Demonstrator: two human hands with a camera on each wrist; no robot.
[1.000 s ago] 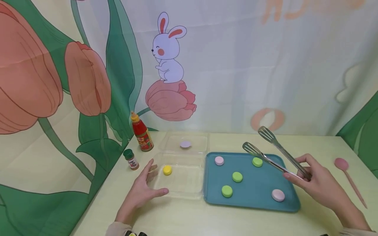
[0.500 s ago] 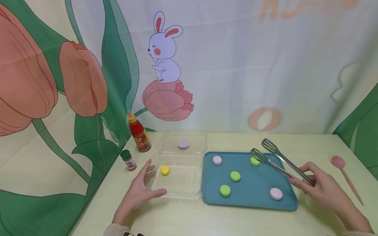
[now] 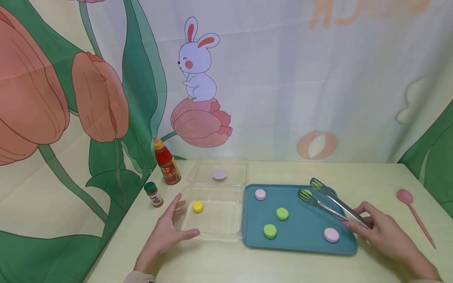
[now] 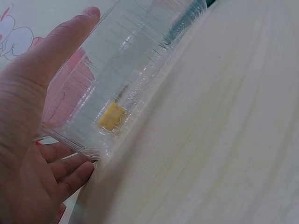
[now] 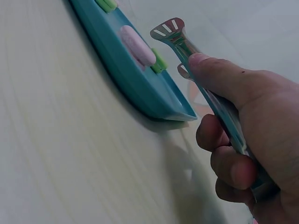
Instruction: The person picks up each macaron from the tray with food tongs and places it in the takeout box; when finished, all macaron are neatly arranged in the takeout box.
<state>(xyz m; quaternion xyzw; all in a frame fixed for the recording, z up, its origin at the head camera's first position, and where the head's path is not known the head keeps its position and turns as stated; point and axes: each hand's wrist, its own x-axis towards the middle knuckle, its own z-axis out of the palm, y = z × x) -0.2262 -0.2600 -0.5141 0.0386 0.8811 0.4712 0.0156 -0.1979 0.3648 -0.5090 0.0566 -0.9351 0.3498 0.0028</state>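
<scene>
My right hand (image 3: 383,234) holds metal tongs (image 3: 348,209) by the handle end, thumb on one arm and fingers curled round the other. Their slotted tips stand apart over the back-right green macaron (image 3: 308,193), which they partly cover in the head view. It lies on the blue tray (image 3: 301,226) with two more green macarons (image 3: 282,214) and two pink ones (image 3: 331,235). My left hand (image 3: 164,234) is at the left end of a clear plastic box (image 3: 216,236), thumb and fingers spread about its corner. A yellow macaron (image 4: 112,116) sits inside the box.
The box's lid (image 3: 201,173) lies folded back, with a pale purple oval (image 3: 219,175) on it. Behind my left hand stand a red sauce bottle (image 3: 168,165) and a green-capped spice jar (image 3: 153,194). A pink spoon (image 3: 417,218) lies at the far right.
My right hand has lowered the tongs, bringing the tips from above the tray's back edge down over the back-right green macaron. My left hand stays by the box.
</scene>
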